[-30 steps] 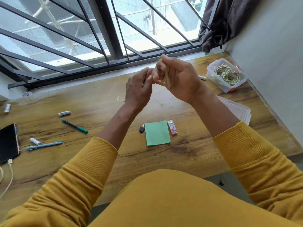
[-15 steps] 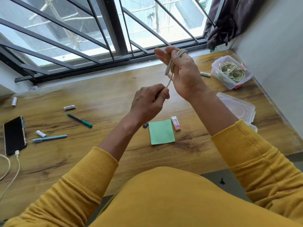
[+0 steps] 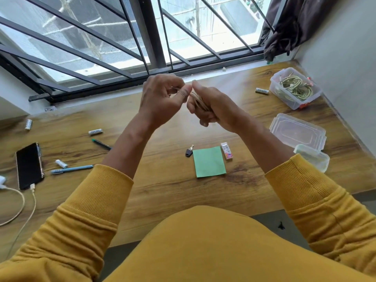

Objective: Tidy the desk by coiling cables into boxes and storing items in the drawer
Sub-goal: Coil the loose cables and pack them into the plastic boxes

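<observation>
I see, going L to R w/ the green paper (image 3: 209, 161) as my ref: far L of it a black phone (image 3: 29, 165) lies flat on the wooden desk (image 3: 162, 192), a beige charging cable (image 3: 18, 208) plugged into its near end. Between phone & paper: a blue pen (image 3: 71, 169), a green-tipped pen (image 3: 101, 144) and three AA batteries, one at (image 3: 95, 131). Above the paper, both hands are up off the desk & together: L hand (image 3: 160, 102) has fingers curled, pinching one end of a beige cable (image 3: 200, 100); R hand (image 3: 213, 107) is clamped round the coiled bundle of that cable. Thumbs nearly touch. Just L of the paper, a small black key (image 3: 189, 152); touching its R edge, an eraser (image 3: 226, 150). Well R of it: a clear lid (image 3: 298, 131) w/ a small closed box (image 3: 313, 159) at its near side. Farther back R, an open clear box (image 3: 296, 88) holds coiled greenish cables (image 3: 295, 88), a battery (image 3: 262, 90) just L of that box.
</observation>
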A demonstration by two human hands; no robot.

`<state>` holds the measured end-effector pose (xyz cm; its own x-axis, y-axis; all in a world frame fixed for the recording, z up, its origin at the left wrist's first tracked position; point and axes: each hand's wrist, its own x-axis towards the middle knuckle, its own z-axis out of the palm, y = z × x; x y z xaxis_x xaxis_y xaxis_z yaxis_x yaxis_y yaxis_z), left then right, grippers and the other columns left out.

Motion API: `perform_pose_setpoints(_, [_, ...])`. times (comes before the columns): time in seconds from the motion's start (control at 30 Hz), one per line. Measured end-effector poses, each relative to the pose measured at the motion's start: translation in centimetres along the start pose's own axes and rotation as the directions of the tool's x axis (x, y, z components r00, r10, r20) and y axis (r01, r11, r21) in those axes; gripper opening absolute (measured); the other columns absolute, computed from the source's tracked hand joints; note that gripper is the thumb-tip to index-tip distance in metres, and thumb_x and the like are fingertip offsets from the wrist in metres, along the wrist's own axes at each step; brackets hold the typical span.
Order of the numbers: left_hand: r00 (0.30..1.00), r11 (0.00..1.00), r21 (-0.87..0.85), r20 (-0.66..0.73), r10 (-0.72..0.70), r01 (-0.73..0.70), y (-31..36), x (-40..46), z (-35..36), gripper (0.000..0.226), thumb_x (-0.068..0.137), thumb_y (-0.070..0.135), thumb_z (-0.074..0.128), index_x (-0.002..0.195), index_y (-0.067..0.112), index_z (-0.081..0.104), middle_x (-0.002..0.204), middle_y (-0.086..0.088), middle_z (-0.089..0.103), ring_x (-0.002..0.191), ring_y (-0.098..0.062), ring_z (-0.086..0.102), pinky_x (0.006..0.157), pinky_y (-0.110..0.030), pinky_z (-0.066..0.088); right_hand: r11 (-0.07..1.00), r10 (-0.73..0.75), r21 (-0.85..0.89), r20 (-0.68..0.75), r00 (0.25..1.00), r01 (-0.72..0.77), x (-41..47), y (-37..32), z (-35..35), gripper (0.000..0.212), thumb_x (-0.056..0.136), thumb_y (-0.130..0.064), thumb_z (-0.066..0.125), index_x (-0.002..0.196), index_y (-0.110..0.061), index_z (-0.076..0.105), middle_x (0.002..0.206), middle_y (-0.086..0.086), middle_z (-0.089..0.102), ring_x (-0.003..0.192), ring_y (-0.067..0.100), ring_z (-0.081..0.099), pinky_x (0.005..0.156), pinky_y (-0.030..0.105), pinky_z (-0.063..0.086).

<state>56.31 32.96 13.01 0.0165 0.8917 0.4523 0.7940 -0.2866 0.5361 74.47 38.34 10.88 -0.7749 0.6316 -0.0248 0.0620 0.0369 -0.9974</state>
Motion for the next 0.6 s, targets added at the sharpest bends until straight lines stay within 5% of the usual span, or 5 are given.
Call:
perform_pose_setpoints(0.17, [0.996, 0.966, -0.243, -0.013, -0.090, 0.085, -1.8, -0.1, 0.2, 0.033, 0.101, 0.037, 0.068, 0.075, 0.017, 0.071, 0.058, 0.005, 0.054, 0.053, -0.011, 0.046, 0.055, -0.028, 0.042, 0.996, 0.020, 0.086, 0.153, 0.988, -0.034, 0.1, -1.0, 0.2, 0.044, 0.114, -0.029, 0.036, 0.079, -0.010, 0.055, 0.049, -0.006, 0.033, 0.045, 0.016, 0.024, 0.060, 0.037, 0.037])
perform_pose_setpoints(0.33, [0.968, 0.888, -0.418, -0.071, -0.242, 0.192, -2.3, -0.6, 1.1, 0.035, 0.106, 0.042, 0.056, 0.079, 0.022, 0.065, 0.068, -0.008, 0.056, 0.059, -0.022, 0.048, 0.055, -0.038, 0.042, 0.970, -0.109, 0.234, 0.154, 0.982, 0.071, 0.1, -2.3, 0.7, 0.040, 0.115, -0.022, 0.030, 0.089, -0.006, 0.057, 0.062, -0.003, 0.050, 0.056, 0.018, 0.045, 0.090, 0.055, 0.039])
perform_pose_setpoints(0.43, [0.948, 0.895, -0.354, -0.060, -0.311, 0.272, -2.8, -1.3, 2.5, 0.040, 0.109, 0.039, 0.050, 0.081, 0.016, 0.068, 0.073, -0.008, 0.065, 0.069, -0.033, 0.062, 0.063, -0.052, 0.055, 0.903, -0.165, 0.415, 0.092, 0.982, 0.113, 0.6, -2.8, 1.1, 0.044, 0.117, -0.024, 0.024, 0.100, -0.007, 0.060, 0.077, 0.003, 0.065, 0.083, 0.023, 0.063, 0.099, 0.047, 0.044])
perform_pose_setpoints(0.53, [0.926, 0.915, -0.216, -0.088, -0.366, 0.341, -1.0, -2.4, 3.6, 0.041, 0.109, 0.034, 0.047, 0.070, 0.033, 0.059, 0.063, 0.024, 0.063, 0.063, 0.000, 0.057, 0.060, -0.033, 0.038, 0.793, -0.155, 0.597, 0.001, 0.988, 0.124, 1.4, -2.3, 1.7, 0.037, 0.115, -0.030, 0.029, 0.112, -0.012, 0.061, 0.106, 0.007, 0.076, 0.126, 0.030, 0.063, 0.105, 0.043, 0.046])
perform_pose_setpoints(0.6, [0.945, 0.945, -0.130, -0.093, -0.313, 0.300, 0.0, -3.1, 4.1, 0.034, 0.110, 0.031, 0.045, 0.081, 0.031, 0.062, 0.066, 0.022, 0.061, 0.067, -0.006, 0.057, 0.062, -0.033, 0.031, 0.723, -0.136, 0.675, -0.068, 0.988, 0.146, 1.8, -1.8, 1.8, 0.037, 0.117, -0.031, 0.026, 0.122, -0.014, 0.059, 0.125, 0.005, 0.074, 0.139, 0.027, 0.057, 0.096, 0.039, 0.049])
